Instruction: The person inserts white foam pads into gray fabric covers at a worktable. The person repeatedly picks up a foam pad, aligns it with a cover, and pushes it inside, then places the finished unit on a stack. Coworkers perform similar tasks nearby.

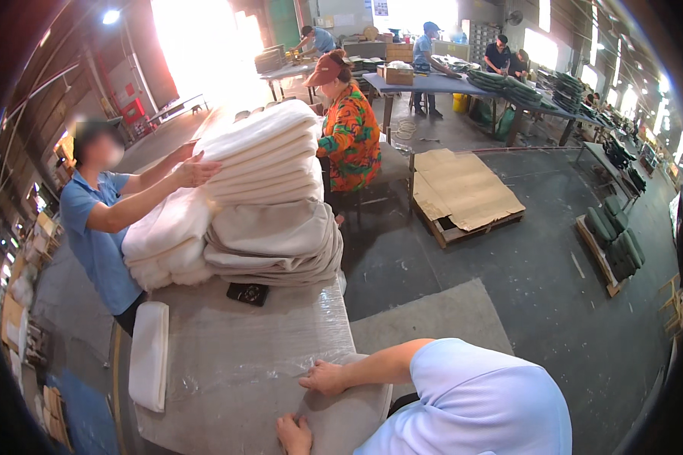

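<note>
My right hand [322, 377] grips the near edge of a grey fabric piece [349, 413] that lies on the plastic-wrapped table [243, 341]. My left hand [294, 434] rests flat on the same fabric, lower down and fingers apart. At the far end of the table stands a tall stack of white folded pads [269, 152] on top of a greyish folded pile [277, 243]. A co-worker in a blue shirt [95, 227] stands at the left with a hand [197, 171] on the white stack.
A small black object [248, 293] lies before the pile and a white pad [149, 355] sits at the table's left edge. A seated person in an orange patterned shirt [349, 129] is behind the stack. Cardboard on a pallet [463, 189], green cushions [615, 243] and a grey floor mat [432, 318] are to the right.
</note>
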The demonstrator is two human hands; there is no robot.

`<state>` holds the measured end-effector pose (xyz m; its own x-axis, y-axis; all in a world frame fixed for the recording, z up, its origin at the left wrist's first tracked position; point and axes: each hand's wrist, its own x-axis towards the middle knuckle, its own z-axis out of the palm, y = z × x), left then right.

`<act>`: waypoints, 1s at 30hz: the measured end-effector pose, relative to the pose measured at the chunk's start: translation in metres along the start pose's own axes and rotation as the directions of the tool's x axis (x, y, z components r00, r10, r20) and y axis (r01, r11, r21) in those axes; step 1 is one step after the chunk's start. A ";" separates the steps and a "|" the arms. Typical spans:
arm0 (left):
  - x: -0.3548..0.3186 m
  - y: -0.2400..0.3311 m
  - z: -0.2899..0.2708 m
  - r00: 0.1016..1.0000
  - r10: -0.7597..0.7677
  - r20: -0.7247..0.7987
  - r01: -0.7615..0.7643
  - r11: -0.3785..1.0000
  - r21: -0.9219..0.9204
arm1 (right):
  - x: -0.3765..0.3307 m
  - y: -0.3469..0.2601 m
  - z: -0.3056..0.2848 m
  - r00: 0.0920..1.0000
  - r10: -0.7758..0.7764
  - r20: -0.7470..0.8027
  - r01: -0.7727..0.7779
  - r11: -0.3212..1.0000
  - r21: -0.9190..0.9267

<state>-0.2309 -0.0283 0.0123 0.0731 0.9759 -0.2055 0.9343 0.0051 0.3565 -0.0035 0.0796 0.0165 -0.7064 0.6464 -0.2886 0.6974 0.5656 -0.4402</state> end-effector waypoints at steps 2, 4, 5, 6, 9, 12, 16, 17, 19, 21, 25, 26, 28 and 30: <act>-0.002 -0.007 0.003 0.992 0.037 -0.120 -0.045 0.997 -0.064 | 0.000 -0.005 -0.013 1.000 -0.002 0.017 0.002 1.000 -0.020; -0.004 -0.014 0.005 0.987 -0.008 -0.160 -0.017 0.987 -0.158 | 0.003 -0.011 -0.024 0.998 -0.001 0.055 0.010 0.987 -0.162; -0.002 -0.012 0.007 0.991 -0.034 -0.126 0.005 0.975 -0.223 | 0.002 -0.003 -0.022 0.997 0.042 0.066 -0.029 0.983 -0.181; 0.002 -0.010 0.007 0.994 -0.057 -0.091 0.029 0.958 -0.286 | 0.004 0.009 -0.021 0.994 0.085 0.072 -0.068 0.977 -0.202; 0.007 -0.029 -0.006 0.971 -0.141 0.192 0.202 0.914 -0.351 | 0.018 0.011 -0.021 0.974 0.159 0.163 -0.126 0.972 -0.198; 0.017 -0.058 0.000 0.962 -0.039 0.270 0.103 0.968 -0.228 | 0.039 0.013 -0.027 0.891 0.219 0.398 -0.183 0.975 -0.128; 0.001 -0.057 0.013 0.924 -0.279 0.260 0.293 0.956 -0.017 | 0.037 -0.007 -0.020 0.788 0.460 0.410 -0.615 0.636 0.467; 0.002 -0.041 0.013 0.928 -0.305 0.215 0.322 0.945 -0.050 | 0.032 0.006 0.002 0.813 0.537 0.226 -0.569 0.651 0.502; -0.007 -0.040 0.014 0.967 -0.247 0.062 0.253 0.962 -0.099 | 0.027 0.001 0.025 0.843 0.537 0.025 -0.452 0.683 0.574; -0.009 -0.042 0.022 0.968 -0.250 -0.006 0.247 0.959 -0.142 | 0.025 0.000 0.031 0.881 0.471 -0.045 -0.367 0.740 0.563; -0.002 -0.042 0.033 0.959 -0.269 -0.086 0.250 0.950 -0.187 | 0.029 0.003 0.034 0.882 0.444 -0.155 -0.285 0.767 0.575; 0.002 -0.043 0.032 0.963 -0.256 -0.087 0.235 0.951 -0.200 | 0.030 0.004 0.035 0.872 0.459 -0.168 -0.286 0.759 0.585; 0.008 -0.043 0.028 0.961 -0.246 -0.123 0.215 0.951 -0.222 | 0.037 0.009 0.035 0.873 0.447 -0.195 -0.275 0.781 0.561; 0.006 -0.041 0.024 0.964 -0.239 -0.119 0.208 0.951 -0.227 | 0.036 0.009 0.036 0.882 0.440 -0.171 -0.297 0.798 0.524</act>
<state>-0.2602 -0.0278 -0.0250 -0.1947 0.9651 -0.1751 0.8247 0.2577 0.5035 -0.0272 0.0898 -0.0290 -0.2951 0.9061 -0.3031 0.7031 -0.0089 -0.7111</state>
